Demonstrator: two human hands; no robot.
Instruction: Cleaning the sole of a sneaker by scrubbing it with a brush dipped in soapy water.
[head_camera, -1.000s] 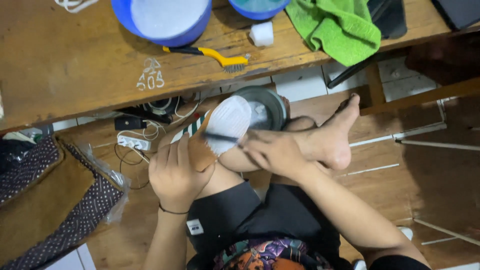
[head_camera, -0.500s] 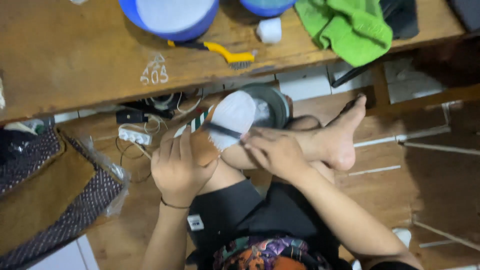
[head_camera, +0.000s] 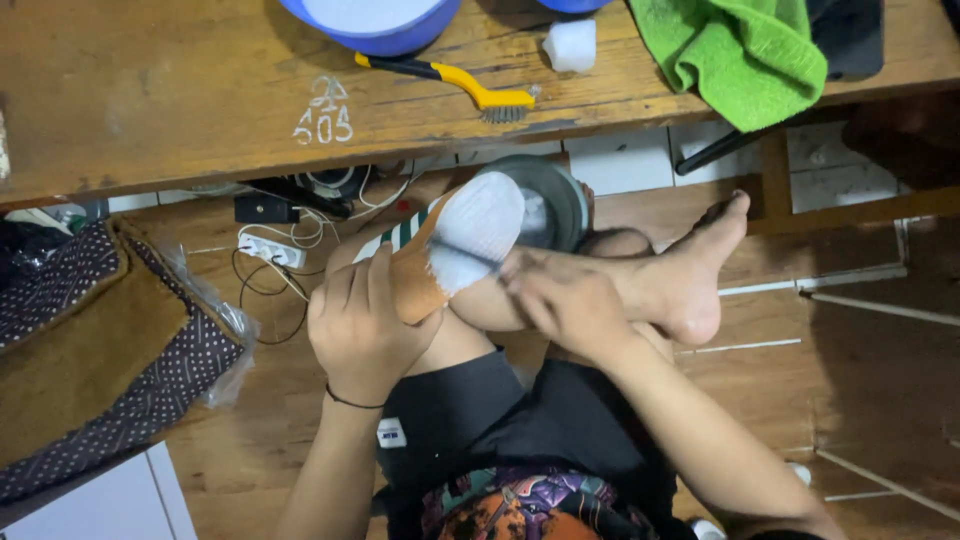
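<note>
My left hand (head_camera: 360, 325) grips a tan shoe (head_camera: 415, 280) with green and white stripes, held over my crossed legs. The shoe's toe (head_camera: 480, 225) is covered in white foam or paste. My right hand (head_camera: 565, 300) is closed on a thin dark tool (head_camera: 470, 255) whose tip lies across the white toe. What kind of tool it is stays unclear. Just right of that hand is my bare foot (head_camera: 700, 270).
A wooden table (head_camera: 150, 110) spans the top with a blue basin (head_camera: 370, 15), a yellow-handled wire brush (head_camera: 450, 80), a small white block (head_camera: 572, 45) and a green cloth (head_camera: 740, 55). Below lie a round grey dish (head_camera: 555, 195), a power strip (head_camera: 265, 245) with cables and a dotted mat (head_camera: 100, 340).
The shoe has turned slightly in my left hand, and my right hand has drawn the thin tool a little across the white toe. The view has shifted slightly.
</note>
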